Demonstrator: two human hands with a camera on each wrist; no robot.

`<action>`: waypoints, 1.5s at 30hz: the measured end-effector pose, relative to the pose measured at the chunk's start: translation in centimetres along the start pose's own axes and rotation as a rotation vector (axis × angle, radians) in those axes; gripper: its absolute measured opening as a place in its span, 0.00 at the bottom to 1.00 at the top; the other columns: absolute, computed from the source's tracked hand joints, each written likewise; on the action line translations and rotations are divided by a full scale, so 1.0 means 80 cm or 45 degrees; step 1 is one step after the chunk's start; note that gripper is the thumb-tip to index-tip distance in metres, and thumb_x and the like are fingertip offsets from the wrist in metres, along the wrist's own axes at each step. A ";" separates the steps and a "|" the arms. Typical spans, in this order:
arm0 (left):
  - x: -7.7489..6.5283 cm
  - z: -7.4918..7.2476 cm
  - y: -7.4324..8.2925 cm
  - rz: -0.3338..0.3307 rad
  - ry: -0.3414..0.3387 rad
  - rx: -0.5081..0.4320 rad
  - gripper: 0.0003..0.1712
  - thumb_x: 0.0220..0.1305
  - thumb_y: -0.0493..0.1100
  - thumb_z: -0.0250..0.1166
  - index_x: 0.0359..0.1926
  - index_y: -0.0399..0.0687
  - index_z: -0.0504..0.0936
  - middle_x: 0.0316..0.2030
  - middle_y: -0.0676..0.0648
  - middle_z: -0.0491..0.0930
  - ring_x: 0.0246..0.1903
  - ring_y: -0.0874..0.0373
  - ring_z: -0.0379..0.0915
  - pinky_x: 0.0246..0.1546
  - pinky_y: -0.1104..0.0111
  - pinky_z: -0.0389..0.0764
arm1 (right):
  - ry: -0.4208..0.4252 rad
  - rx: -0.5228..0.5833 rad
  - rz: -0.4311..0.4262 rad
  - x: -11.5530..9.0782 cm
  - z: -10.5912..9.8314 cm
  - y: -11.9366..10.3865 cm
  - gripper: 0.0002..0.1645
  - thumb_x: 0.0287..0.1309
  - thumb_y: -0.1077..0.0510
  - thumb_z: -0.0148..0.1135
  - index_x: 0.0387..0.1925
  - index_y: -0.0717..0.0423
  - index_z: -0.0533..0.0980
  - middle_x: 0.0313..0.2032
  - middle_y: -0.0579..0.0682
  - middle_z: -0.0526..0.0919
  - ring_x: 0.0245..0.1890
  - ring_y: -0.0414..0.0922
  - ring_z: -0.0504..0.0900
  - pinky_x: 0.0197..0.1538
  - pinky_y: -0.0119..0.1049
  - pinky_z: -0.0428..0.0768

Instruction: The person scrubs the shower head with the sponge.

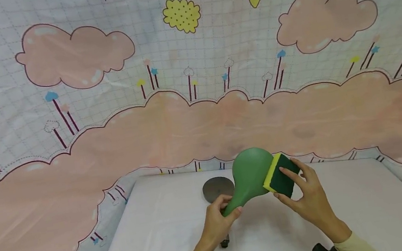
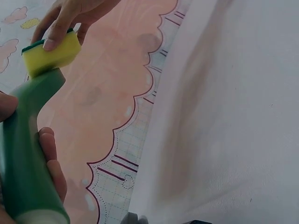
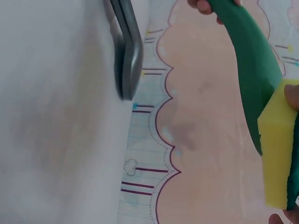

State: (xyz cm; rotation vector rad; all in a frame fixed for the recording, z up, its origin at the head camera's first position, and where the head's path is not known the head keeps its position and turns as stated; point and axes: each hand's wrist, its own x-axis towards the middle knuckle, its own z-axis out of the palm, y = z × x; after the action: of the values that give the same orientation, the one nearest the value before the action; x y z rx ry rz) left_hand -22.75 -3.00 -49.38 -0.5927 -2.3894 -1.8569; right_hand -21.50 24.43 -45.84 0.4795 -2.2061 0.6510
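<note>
My left hand grips the narrow handle of a green scoop, a smooth utensil with a broad rounded head. In my right hand is a two-layer kitchen sponge, pinched between thumb and fingers. The dark green scouring layer faces that palm, and the yellow side touches the scoop's head. In the left wrist view, the yellow sponge meets the far end of the green scoop. Both things are held up above the white table. Part of the right hand is cut off in the right wrist view.
A grey utensil with a round flat head lies on the white table, partly hidden behind the left hand. Its grey edge shows in the right wrist view. A patterned cloth with clouds and stars stands behind the table.
</note>
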 end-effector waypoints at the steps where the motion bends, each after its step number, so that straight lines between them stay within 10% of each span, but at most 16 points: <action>1: 0.000 -0.001 0.000 0.009 0.001 -0.006 0.18 0.62 0.45 0.69 0.50 0.42 0.78 0.38 0.42 0.87 0.30 0.67 0.75 0.30 0.73 0.77 | -0.002 0.001 -0.006 0.000 0.001 -0.001 0.44 0.39 0.43 0.80 0.61 0.49 0.76 0.67 0.66 0.66 0.62 0.62 0.66 0.51 0.47 0.70; 9: 0.000 -0.003 0.005 0.021 0.030 0.013 0.18 0.60 0.46 0.71 0.46 0.43 0.78 0.36 0.42 0.85 0.29 0.65 0.76 0.31 0.72 0.77 | 0.001 -0.006 -0.074 -0.003 0.007 -0.013 0.44 0.54 0.22 0.54 0.60 0.47 0.77 0.67 0.63 0.66 0.63 0.61 0.66 0.52 0.49 0.74; 25: -0.004 -0.012 -0.002 0.062 0.021 0.065 0.17 0.59 0.49 0.71 0.45 0.46 0.78 0.36 0.44 0.86 0.29 0.65 0.76 0.31 0.72 0.79 | 0.015 -0.030 -0.124 0.001 0.007 -0.017 0.45 0.55 0.22 0.52 0.59 0.49 0.77 0.65 0.66 0.68 0.62 0.64 0.66 0.55 0.67 0.71; 45: -0.006 -0.015 -0.005 0.152 0.031 0.147 0.16 0.59 0.50 0.71 0.44 0.49 0.79 0.36 0.46 0.87 0.29 0.67 0.75 0.30 0.73 0.77 | 0.029 -0.032 -0.092 0.006 0.003 -0.015 0.45 0.55 0.22 0.51 0.60 0.49 0.77 0.66 0.66 0.67 0.63 0.62 0.66 0.52 0.50 0.73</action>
State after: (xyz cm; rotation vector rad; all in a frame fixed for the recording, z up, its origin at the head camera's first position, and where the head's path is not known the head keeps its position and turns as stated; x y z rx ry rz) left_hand -22.68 -4.30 -49.55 -0.6824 -2.3694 -1.6574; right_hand -21.30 23.24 -45.22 0.5342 -2.1625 0.5869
